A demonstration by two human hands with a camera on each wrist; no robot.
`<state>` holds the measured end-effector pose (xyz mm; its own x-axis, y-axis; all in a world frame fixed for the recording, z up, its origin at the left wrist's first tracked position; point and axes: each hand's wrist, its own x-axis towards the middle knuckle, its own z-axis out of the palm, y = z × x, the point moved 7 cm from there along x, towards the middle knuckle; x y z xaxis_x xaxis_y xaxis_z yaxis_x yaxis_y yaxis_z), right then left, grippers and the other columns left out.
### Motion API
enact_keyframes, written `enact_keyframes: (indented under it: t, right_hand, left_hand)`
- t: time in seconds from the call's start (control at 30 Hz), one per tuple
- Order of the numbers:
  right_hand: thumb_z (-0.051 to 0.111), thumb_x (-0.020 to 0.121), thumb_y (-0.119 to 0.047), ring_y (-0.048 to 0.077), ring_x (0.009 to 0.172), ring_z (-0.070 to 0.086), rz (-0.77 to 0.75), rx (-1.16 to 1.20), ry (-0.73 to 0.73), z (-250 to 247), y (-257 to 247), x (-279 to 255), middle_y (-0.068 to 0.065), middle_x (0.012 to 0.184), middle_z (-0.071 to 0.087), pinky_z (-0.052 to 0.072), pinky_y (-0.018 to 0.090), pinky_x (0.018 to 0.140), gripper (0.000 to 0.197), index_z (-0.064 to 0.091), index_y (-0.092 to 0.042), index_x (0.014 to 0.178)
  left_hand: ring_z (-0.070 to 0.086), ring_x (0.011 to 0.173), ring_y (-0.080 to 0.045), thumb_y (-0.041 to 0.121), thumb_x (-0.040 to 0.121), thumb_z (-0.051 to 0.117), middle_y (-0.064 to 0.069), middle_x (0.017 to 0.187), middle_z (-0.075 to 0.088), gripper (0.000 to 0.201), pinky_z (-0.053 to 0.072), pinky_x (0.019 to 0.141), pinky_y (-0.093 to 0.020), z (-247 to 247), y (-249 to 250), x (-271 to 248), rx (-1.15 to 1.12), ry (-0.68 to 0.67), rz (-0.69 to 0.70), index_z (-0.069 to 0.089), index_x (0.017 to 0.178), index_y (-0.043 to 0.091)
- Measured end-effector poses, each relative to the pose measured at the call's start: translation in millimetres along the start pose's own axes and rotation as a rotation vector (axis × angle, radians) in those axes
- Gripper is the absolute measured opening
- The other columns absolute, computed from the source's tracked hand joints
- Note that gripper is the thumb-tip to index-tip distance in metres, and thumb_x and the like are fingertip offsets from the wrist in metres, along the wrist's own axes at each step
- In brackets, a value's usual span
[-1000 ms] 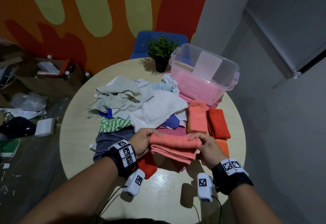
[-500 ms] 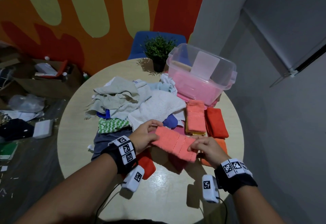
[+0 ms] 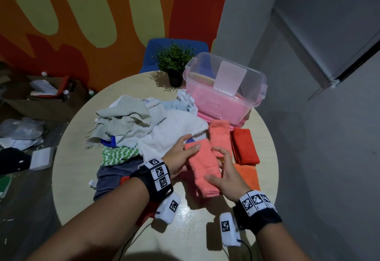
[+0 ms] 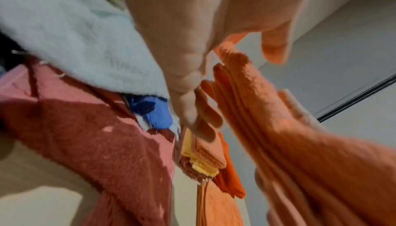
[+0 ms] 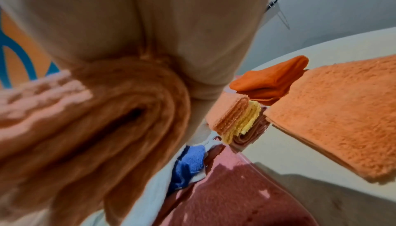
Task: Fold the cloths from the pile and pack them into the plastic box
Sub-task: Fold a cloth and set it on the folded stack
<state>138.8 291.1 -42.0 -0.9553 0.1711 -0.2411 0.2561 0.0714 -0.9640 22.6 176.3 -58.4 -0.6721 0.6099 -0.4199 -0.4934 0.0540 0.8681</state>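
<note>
Here, folded coral cloth (image 3: 202, 165): held above the round table (image 3: 70, 153) between both hands, in front of the unfolded pile (image 3: 144, 125) and well short of the plastic box (image 3: 253, 96).
Left hand (image 3: 180, 157): thumb laid over the far top corner, fingers under the bundle, pinching it.
Right hand (image 3: 225, 176): thumb on the near end, fingers bent around the right edge (the wrist view shows the rolled fold tucked against the palm).
Handling: judged light, soft and limp; terry pile gives friction, so slipping is unlikely, but the layers can splay open.
Where to hold: across the whole stack near the folded edge, not by one layer.
Folded cloths nearby: peach cloth (image 3: 219, 135), red cloth (image 3: 245, 146) and orange cloth (image 3: 246, 176) lie on the table beside the box.
Box: open, tilted, pink inside.
</note>
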Motion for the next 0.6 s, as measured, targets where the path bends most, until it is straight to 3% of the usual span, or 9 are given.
enact_keyframes:
  t: [0.07, 0.17, 0.27, 0.33, 0.37, 0.43, 0.5, 0.57, 0.6]
  right_hand:
    - [0.068, 0.083, 0.006, 0.014, 0.118, 0.060, -0.029, -0.051, -0.008, -5, -5, 3, 0.003, 0.132, 0.054, 0.052, 0.034, 0.097, 0.068, 0.041, -0.034, 0.132]
    - [0.060, 0.079, 0.016, 0.004, 0.109, 0.061, -0.028, -0.142, -0.020, -17, -10, 10, -0.006, 0.134, 0.055, 0.047, 0.020, 0.091, 0.074, 0.047, -0.031, 0.136]
    - [0.056, 0.078, 0.017, 0.015, 0.079, 0.065, -0.017, -0.153, 0.071, -41, -12, 26, -0.007, 0.132, 0.056, 0.055, 0.032, 0.074, 0.089, 0.040, -0.040, 0.144]
    - [0.057, 0.077, 0.018, 0.016, 0.099, 0.067, -0.017, -0.181, 0.171, -60, -13, 42, -0.005, 0.143, 0.048, 0.058, 0.042, 0.084, 0.094, 0.035, -0.040, 0.148]
    - [0.057, 0.077, 0.019, 0.017, 0.101, 0.067, -0.008, -0.187, 0.212, -69, -14, 51, -0.005, 0.144, 0.046, 0.059, 0.044, 0.082, 0.096, 0.033, -0.040, 0.149]
    - [0.056, 0.077, 0.020, 0.021, 0.079, 0.068, 0.023, -0.154, 0.245, -79, -14, 69, -0.002, 0.140, 0.048, 0.055, 0.041, 0.061, 0.100, 0.027, -0.043, 0.150]
    - [0.055, 0.077, 0.020, 0.024, 0.068, 0.065, 0.044, -0.134, 0.258, -84, -11, 84, -0.001, 0.140, 0.047, 0.050, 0.036, 0.052, 0.102, 0.024, -0.044, 0.151]
    - [0.057, 0.077, 0.016, 0.023, 0.079, 0.067, 0.058, -0.193, 0.264, -88, -8, 99, 0.001, 0.145, 0.044, 0.054, 0.033, 0.059, 0.099, 0.025, -0.040, 0.152]
    - [0.058, 0.078, 0.012, 0.024, 0.100, 0.066, 0.091, -0.303, 0.264, -88, -5, 105, 0.002, 0.151, 0.038, 0.056, 0.036, 0.075, 0.094, 0.027, -0.038, 0.152]
  left_hand:
    - [0.069, 0.100, -0.028, 0.004, 0.093, 0.063, -0.016, 0.118, 0.066, 0.044, 0.061, 0.072, -0.046, 16, -10, 1, -0.074, -0.071, -0.078, 0.047, 0.133, 0.015]
    - [0.071, 0.098, -0.029, -0.003, 0.090, 0.065, -0.015, 0.110, 0.071, 0.052, 0.060, 0.077, -0.043, 27, -8, 13, 0.068, -0.018, 0.025, 0.046, 0.137, 0.009]
    - [0.071, 0.093, -0.035, 0.005, 0.091, 0.068, -0.011, 0.100, 0.074, 0.060, 0.057, 0.083, -0.054, 37, -6, 29, 0.034, 0.044, 0.025, 0.038, 0.140, 0.022]
    - [0.071, 0.077, -0.024, 0.005, 0.091, 0.067, -0.001, 0.084, 0.073, 0.058, 0.058, 0.071, -0.045, 47, -11, 38, 0.019, 0.034, -0.023, 0.035, 0.136, 0.025]
    - [0.070, 0.068, -0.017, 0.003, 0.091, 0.066, 0.000, 0.081, 0.072, 0.057, 0.058, 0.065, -0.039, 52, -13, 40, 0.031, 0.029, -0.042, 0.035, 0.134, 0.025]
    - [0.066, 0.058, -0.009, 0.001, 0.092, 0.064, -0.003, 0.086, 0.068, 0.053, 0.056, 0.055, -0.030, 56, -13, 45, 0.108, 0.070, -0.038, 0.037, 0.132, 0.021]
    - [0.066, 0.057, -0.007, 0.002, 0.091, 0.066, -0.009, 0.092, 0.067, 0.043, 0.051, 0.052, -0.022, 53, -8, 53, 0.194, 0.170, 0.021, 0.043, 0.123, 0.018]
    - [0.065, 0.063, -0.015, 0.008, 0.089, 0.069, -0.012, 0.096, 0.068, 0.032, 0.051, 0.055, -0.026, 48, -9, 65, 0.257, 0.229, 0.034, 0.049, 0.109, 0.021]
    - [0.063, 0.063, -0.016, 0.010, 0.088, 0.070, -0.009, 0.094, 0.067, 0.027, 0.049, 0.055, -0.024, 46, -12, 70, 0.298, 0.239, 0.026, 0.052, 0.104, 0.021]
